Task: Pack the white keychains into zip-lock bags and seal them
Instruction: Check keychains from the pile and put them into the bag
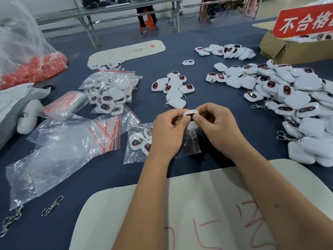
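While white keychains (295,98) litter the blue tablecloth (207,73), long metal tables (108,9) stand behind.

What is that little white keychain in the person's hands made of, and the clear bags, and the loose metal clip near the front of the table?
The keychain looks like smooth, glossy white plastic with a dark shiny window; both hands pinch it. The bags seem thin, crinkly clear plastic film with red zip strips. The clip looks like bright silvery metal, probably plated; which alloy can't be told.
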`<move>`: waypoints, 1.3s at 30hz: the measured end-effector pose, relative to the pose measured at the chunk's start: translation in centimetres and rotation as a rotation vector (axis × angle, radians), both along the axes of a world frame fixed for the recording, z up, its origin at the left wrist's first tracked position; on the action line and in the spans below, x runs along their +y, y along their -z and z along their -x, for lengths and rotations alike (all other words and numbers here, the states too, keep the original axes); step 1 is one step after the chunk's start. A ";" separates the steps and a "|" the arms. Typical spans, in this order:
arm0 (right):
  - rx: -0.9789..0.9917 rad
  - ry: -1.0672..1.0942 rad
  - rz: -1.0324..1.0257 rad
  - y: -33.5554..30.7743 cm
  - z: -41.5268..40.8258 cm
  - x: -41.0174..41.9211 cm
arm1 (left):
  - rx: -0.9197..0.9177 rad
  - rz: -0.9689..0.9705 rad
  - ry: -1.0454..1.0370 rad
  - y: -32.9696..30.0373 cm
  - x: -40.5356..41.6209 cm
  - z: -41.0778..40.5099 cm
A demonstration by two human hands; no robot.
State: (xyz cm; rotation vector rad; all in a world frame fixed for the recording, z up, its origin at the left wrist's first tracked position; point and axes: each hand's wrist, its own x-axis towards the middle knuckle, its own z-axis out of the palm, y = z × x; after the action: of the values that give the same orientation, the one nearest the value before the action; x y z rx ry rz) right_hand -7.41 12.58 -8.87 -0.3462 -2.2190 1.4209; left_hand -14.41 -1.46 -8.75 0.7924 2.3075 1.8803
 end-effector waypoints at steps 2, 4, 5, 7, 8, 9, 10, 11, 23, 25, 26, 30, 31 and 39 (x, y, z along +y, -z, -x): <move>0.011 -0.007 0.008 0.0 0.1 0.0 | -0.003 -0.017 -0.017 0.0 0.0 0.0; -0.001 -0.052 -0.008 0.0 0.1 -0.1 | -0.009 -0.039 -0.040 0.0 0.1 0.0; -0.009 -0.081 -0.025 0.0 0.1 -0.1 | -0.011 -0.045 -0.046 0.0 0.0 0.0; -0.014 -0.099 -0.031 0.1 0.1 -0.2 | -0.017 -0.043 -0.041 0.0 0.0 0.1; -0.009 -0.090 -0.006 0.1 0.0 -0.2 | -0.016 -0.035 -0.032 0.0 0.1 0.0; -0.003 -0.078 0.033 0.1 0.0 -0.2 | -0.012 -0.025 -0.026 0.0 0.2 0.0; 0.002 -0.070 0.075 0.1 0.0 -0.1 | -0.002 -0.011 -0.027 0.0 0.4 -0.1; 0.006 -0.067 0.112 0.0 0.0 0.0 | 0.014 0.000 -0.037 0.0 0.5 -0.2; 0.111 0.040 0.330 0.0 0.0 0.5 | 0.136 0.216 -0.233 -0.2 0.6 -0.5; 0.153 0.065 0.359 0.1 0.0 0.6 | 0.164 0.241 -0.273 -0.3 0.5 -0.5; 0.176 0.077 0.388 0.1 0.0 0.6 | 0.174 0.256 -0.289 -0.4 0.4 -0.6; 0.223 0.088 0.524 0.0 0.3 0.5 | 0.185 0.369 -0.262 -0.8 0.2 -0.9; 0.231 0.072 0.549 0.0 0.3 0.5 | 0.181 0.397 -0.251 -0.9 0.2 -1.0; 0.256 -0.151 0.602 -0.4 0.2 -1.3 | 0.115 0.375 -0.246 -1.0 0.0 -0.4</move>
State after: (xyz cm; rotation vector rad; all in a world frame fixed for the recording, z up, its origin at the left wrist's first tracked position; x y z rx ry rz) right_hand -7.59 11.30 -8.48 -0.1769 -1.6084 2.0748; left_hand -13.98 -1.46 -7.80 0.6059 2.8209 1.4305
